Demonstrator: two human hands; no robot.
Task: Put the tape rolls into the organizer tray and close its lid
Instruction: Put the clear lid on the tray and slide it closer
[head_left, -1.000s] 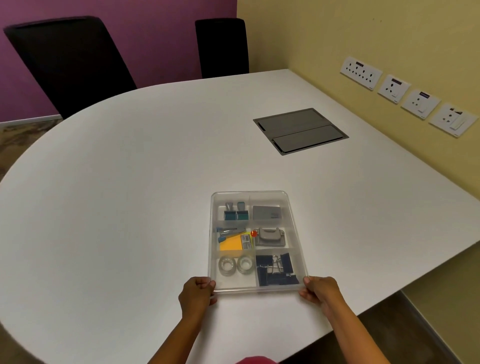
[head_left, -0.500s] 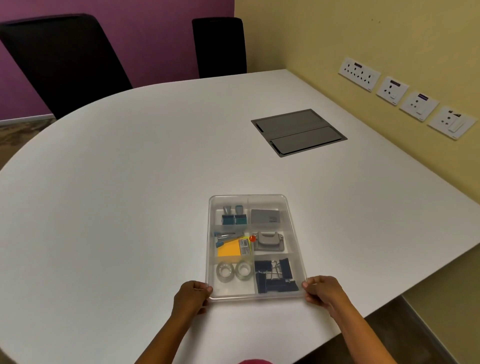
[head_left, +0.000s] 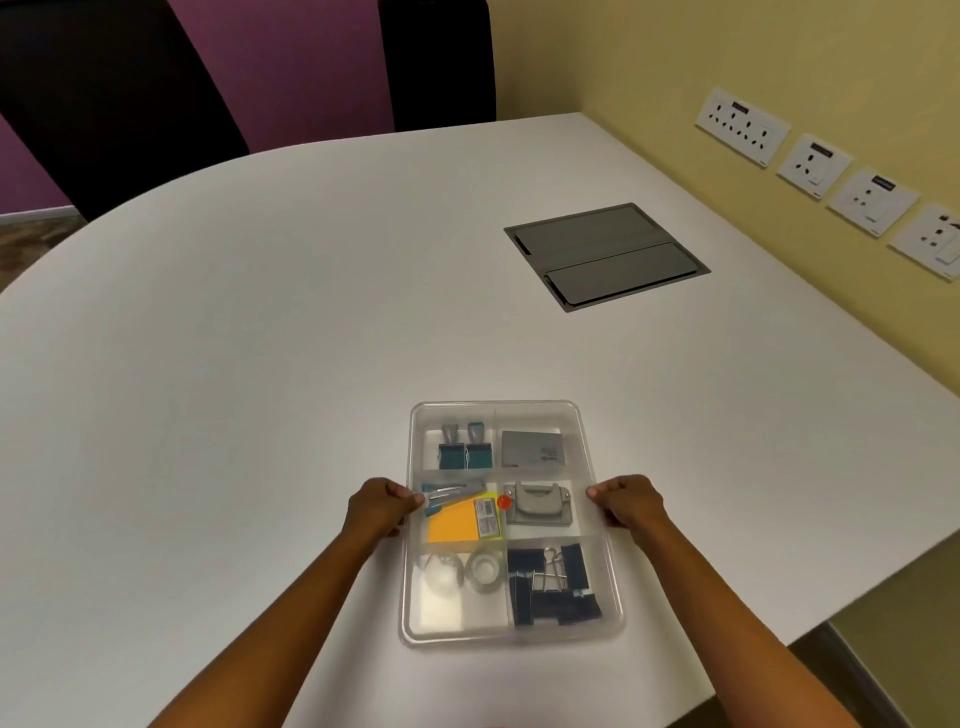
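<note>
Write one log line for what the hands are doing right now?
left hand: grips tray's left side | right hand: grips right side | tape rolls: inside organizer tray | lid: appears on

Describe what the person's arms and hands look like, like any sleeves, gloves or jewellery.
Both forearms are bare up to the frame edge: no sleeves show. The left hand and right hand wear no gloves, and no rings, watch or bracelets are visible.

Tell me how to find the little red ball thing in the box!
Look at the clear organizer tray on the white table, held between the two hands. In its middle row, the red pin sits on the centre divider, between the orange sticky notes and the grey hole punch. It is the only small, round, bright red thing there.
</note>
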